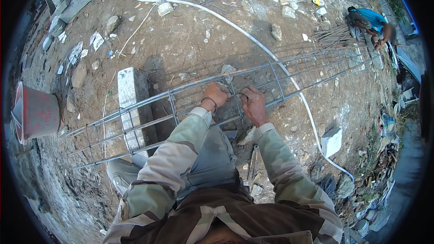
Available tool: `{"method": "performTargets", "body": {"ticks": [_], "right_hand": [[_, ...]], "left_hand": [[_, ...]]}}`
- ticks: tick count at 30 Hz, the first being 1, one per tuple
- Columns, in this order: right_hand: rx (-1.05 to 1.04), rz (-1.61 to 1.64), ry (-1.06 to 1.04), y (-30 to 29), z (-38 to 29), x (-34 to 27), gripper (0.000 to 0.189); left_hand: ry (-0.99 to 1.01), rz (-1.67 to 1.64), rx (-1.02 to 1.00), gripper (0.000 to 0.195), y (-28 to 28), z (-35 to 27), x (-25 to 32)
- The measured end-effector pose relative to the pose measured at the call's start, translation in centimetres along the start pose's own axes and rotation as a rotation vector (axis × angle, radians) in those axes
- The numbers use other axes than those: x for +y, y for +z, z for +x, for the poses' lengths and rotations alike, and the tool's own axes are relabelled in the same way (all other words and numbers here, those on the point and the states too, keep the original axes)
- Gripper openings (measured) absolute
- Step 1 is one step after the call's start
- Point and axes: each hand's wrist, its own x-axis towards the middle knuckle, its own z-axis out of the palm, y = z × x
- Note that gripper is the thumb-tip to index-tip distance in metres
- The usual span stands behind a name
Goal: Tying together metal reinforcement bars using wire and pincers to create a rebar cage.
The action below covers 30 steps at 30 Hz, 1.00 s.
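A long rebar cage (142, 128) of steel bars and square stirrups runs slantwise before me. Its near end lies over a pale concrete block (128, 81). My left hand (216, 95) is at the middle bar, just left of a stirrup (234, 96), fingers curled; what they pinch is hidden. On the stirrup's other side my right hand (252, 104) has its fingers bent around a thin dark wire (242, 95), apparently tie wire. Pincers (252, 162) lie on the ground below my right hand.
A co-worker (371, 23) bends over the cage's far end, by a pile of bars (335, 36). A pale hose (237, 28) curves under the cage. A reddish bucket (39, 113) lies tipped at left. A bundle of thin wires (327, 186) and stones (332, 142) lie at right.
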Motion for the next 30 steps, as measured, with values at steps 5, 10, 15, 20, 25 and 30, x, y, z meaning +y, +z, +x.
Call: {"method": "performTargets", "body": {"ticks": [5, 10, 15, 20, 25, 30], "right_hand": [[-0.084, -0.026, -0.204, -1.0, 2.0, 1.0, 0.01], [-0.229, -0.202, -0.501, -1.4, 3.4, 0.1, 0.011], [-0.371, -0.417, -0.846, -3.4, 4.2, -0.7, 0.015], [-0.526, -0.459, -1.032, -4.1, 6.0, -1.0, 0.019], [-0.699, -0.487, -0.995, -3.9, 7.0, -1.5, 0.023], [-0.732, -0.577, -1.25, -4.7, 8.5, -3.6, 0.021]], "left_hand": [[0.063, -0.016, 0.048, 0.017, 0.8, -1.5, 0.8], [0.256, 0.118, 0.137, 0.027, 0.2, -2.3, -0.8], [0.263, -0.106, -0.019, 0.035, -0.6, -3.8, 0.3], [0.062, -0.041, -0.063, 0.042, -1.0, -4.1, 2.2], [0.072, -0.45, -0.013, 0.043, -0.7, -2.4, 0.2], [-0.015, -0.369, 0.04, 0.051, -1.6, -1.1, -1.1]]}}
